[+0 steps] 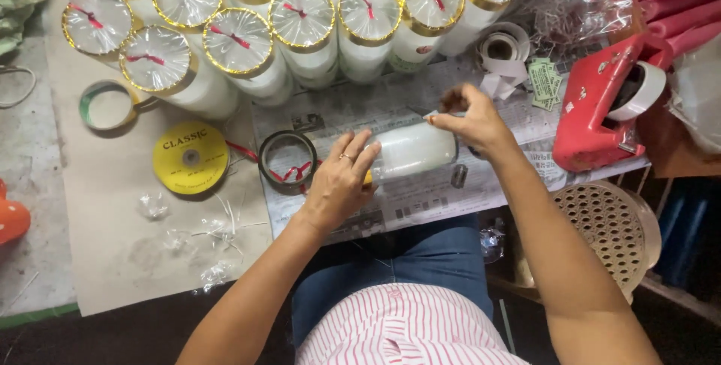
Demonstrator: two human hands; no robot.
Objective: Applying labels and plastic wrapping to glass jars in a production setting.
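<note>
l hand [338, 181] fingers clamped on white candle jar [411, 151] lying sideways on newspaper [420, 200], steadying it; r hand [469, 119] fingertips pinch its far rim (prob a sticker), tape dispenser [601, 106] beyond.

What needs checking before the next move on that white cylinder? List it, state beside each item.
1. White cylinder lying on its side on the newspaper: ok.
2. Left hand gripping its near end: ok.
3. Right hand pinching at the far end: ok; what it pinches: cannot tell.
4. Red tape dispenser beside the right hand, within likely reach: ok.
5. Yellow ribbon spool flat on the brown paper: ok.
6. Wrapping smooth all round the cylinder: cannot tell.
</note>
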